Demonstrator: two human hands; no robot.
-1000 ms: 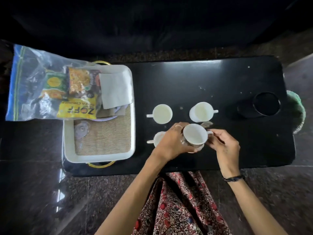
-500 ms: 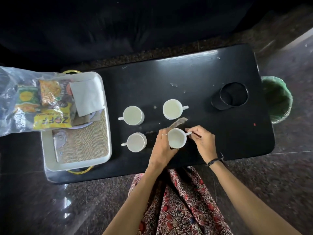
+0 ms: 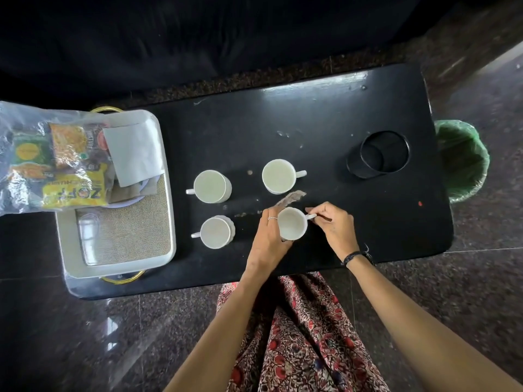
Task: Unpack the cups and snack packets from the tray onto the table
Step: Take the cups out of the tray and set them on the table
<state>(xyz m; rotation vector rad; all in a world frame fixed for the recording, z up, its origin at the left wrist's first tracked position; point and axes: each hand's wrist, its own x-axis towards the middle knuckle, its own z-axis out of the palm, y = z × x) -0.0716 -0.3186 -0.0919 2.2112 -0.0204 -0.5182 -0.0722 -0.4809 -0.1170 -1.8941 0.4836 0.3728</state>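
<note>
Several white cups stand on the black table (image 3: 325, 114). One cup (image 3: 291, 223) sits at the front, with my left hand (image 3: 268, 239) wrapped around its left side and my right hand (image 3: 334, 224) pinching its handle. Three other cups stand free: a back left one (image 3: 210, 185), a front left one (image 3: 216, 232) and a back right one (image 3: 278, 175). The white tray (image 3: 167, 216) with a woven mat lies at the table's left end. A clear plastic bag of snack packets (image 3: 56, 162) rests across the tray's far end.
A folded white napkin (image 3: 135, 151) lies in the tray over a plate. A black mesh cup holder (image 3: 377, 154) stands at the back right of the table. A green-lined bin (image 3: 462, 159) sits beyond the table's right end. A small smear marks the table near the cups.
The cup has come down from a lifted hold to the table surface beside the front left cup, both hands still on it. The camera view shifted, so the table appears further left.
</note>
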